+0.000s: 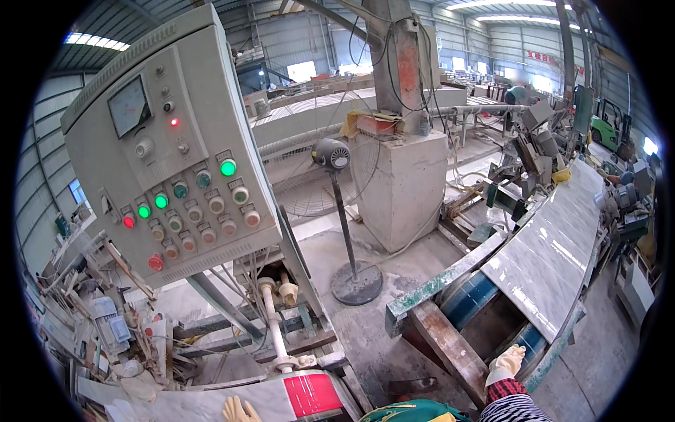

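Note:
My left hand (240, 409), in a cream glove, shows at the lower edge with its fingers apart and nothing in them. It is over or on a grey-veined stone slab (176, 402), close to a shiny red patch (311, 394) at the slab's right end. At the lower right my right hand (506, 360), gloved the same way, reaches out with fingers extended and holds nothing. It is nearest to a blue roller (532, 344) and the end of a glossy marble slab (552, 253) on a conveyor. Whether it touches the roller I cannot tell.
A grey control cabinet (183, 176) with lit buttons stands at the left. A pedestal fan (330, 155) and a concrete pillar base (404, 186) are ahead. A rusty beam (450, 344) crosses the conveyor's near end. Farther off are a person (518, 95) and a green forklift (606, 126).

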Available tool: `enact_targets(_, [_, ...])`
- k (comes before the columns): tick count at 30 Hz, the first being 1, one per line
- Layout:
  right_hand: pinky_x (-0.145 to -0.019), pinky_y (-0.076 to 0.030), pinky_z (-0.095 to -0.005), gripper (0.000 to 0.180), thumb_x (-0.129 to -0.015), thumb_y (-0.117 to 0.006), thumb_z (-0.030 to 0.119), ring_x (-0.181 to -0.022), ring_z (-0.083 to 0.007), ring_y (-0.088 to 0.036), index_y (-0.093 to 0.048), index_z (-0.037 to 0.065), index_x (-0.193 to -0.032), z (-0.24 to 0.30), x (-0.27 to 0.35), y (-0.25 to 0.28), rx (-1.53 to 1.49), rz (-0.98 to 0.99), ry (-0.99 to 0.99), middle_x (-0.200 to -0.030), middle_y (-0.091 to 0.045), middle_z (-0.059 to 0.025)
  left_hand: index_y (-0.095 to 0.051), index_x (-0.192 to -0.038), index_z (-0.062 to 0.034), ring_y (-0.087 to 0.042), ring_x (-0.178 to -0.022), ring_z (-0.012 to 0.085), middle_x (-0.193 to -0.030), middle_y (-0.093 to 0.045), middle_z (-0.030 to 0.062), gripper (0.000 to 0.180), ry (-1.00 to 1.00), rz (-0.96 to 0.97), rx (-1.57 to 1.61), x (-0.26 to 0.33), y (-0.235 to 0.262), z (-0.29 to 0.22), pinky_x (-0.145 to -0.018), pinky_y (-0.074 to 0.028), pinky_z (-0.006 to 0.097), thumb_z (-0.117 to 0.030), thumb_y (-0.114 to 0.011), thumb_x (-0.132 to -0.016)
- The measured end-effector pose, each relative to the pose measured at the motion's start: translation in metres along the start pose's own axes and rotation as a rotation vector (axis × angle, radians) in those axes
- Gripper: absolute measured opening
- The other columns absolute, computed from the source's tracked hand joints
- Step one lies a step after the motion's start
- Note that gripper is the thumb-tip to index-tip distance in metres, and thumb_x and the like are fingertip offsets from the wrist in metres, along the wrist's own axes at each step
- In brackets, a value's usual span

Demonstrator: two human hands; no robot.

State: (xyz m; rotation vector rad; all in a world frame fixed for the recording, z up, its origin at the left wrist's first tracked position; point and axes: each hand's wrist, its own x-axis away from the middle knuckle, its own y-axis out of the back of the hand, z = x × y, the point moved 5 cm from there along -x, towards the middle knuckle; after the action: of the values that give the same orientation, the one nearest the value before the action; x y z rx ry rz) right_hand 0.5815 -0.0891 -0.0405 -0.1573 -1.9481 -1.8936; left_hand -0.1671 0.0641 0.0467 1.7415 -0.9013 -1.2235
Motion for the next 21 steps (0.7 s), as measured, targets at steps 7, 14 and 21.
enact_targets(7, [-0.126,-0.007,-0.0437,0.058,-0.102,-0.027,0.013,-0.153,-0.0404,-0.008,-0.011,-0.008,-0.155,-0.001,0.001,-0.007,0.089,-0.017,0.007,-0.163,-0.007,-0.0285,-0.059,-0.134,-0.0015,-0.044,-0.137,0.0364,-0.142,-0.054,0.0197,0.048,0.015,0.079,0.039,-0.002,-0.003,0.002,-0.118,-0.025,0.050,-0.034,-0.048,-0.101])
enact_targets(14, [-0.125,-0.009,-0.0425,0.063,-0.101,-0.032,0.014,-0.152,-0.0411,-0.009,-0.009,-0.006,-0.156,0.007,0.018,0.003,0.007,0.020,-0.026,-0.163,-0.005,-0.0302,-0.055,-0.138,-0.0023,-0.041,-0.139,0.0396,-0.145,-0.051,0.0222,0.050,-0.001,0.158,0.034,-0.002,-0.011,0.014,-0.118,-0.023,0.053,-0.036,-0.046,-0.102])
enact_targets(21, [-0.125,-0.009,-0.0425,0.065,-0.100,-0.034,0.014,-0.152,-0.0423,-0.009,-0.008,-0.006,-0.156,0.010,0.027,0.007,0.012,0.041,-0.021,-0.162,-0.003,-0.0311,-0.063,-0.131,-0.0047,-0.046,-0.134,0.0419,-0.140,-0.057,0.0190,0.044,0.004,0.001,0.043,0.002,-0.016,0.014,-0.117,-0.026,0.053,-0.035,-0.051,-0.101])
